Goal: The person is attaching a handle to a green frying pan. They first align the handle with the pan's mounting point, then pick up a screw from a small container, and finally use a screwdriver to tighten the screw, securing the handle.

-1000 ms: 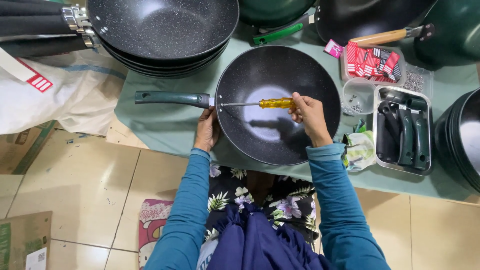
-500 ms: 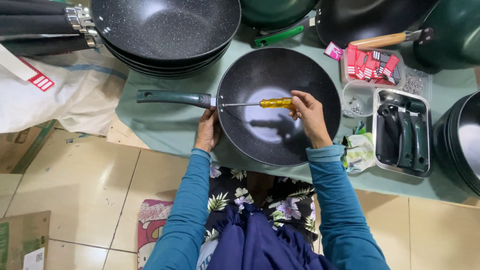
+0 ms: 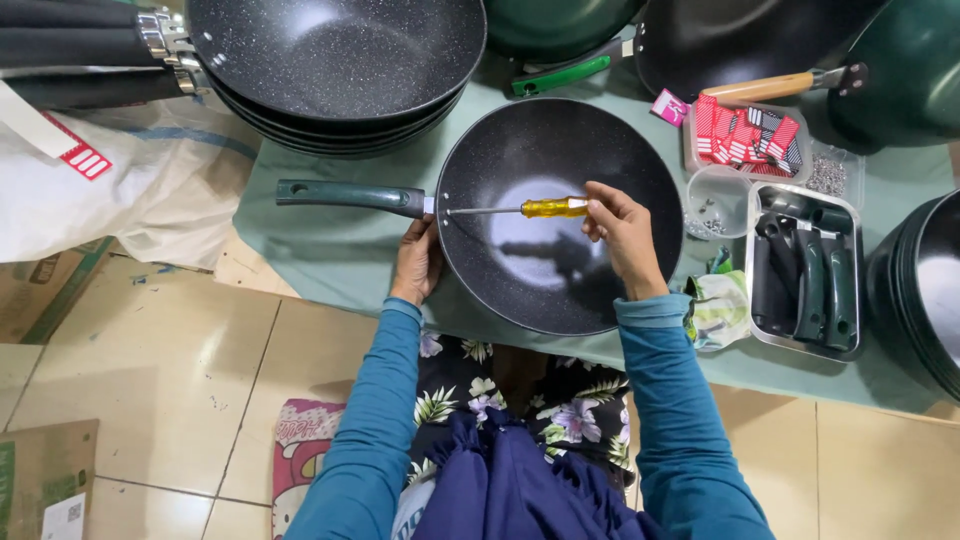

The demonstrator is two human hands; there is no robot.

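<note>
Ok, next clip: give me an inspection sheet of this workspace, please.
Surface: table under a pale green cloth.
Job's things: black pan with green handle; yellow-handled screwdriver laid across the bowl, tip at the handle joint.
Clutter: stacked dark pans; metal tray of green handles; clear tub of red and white tags; small tub of screws; wooden-handled pan.
Grippers: left hand braces the pan's rim by the handle; right hand grips the screwdriver.
Cables: nothing seen.
Surroundings: tiled floor, white sack, cardboard.
</note>
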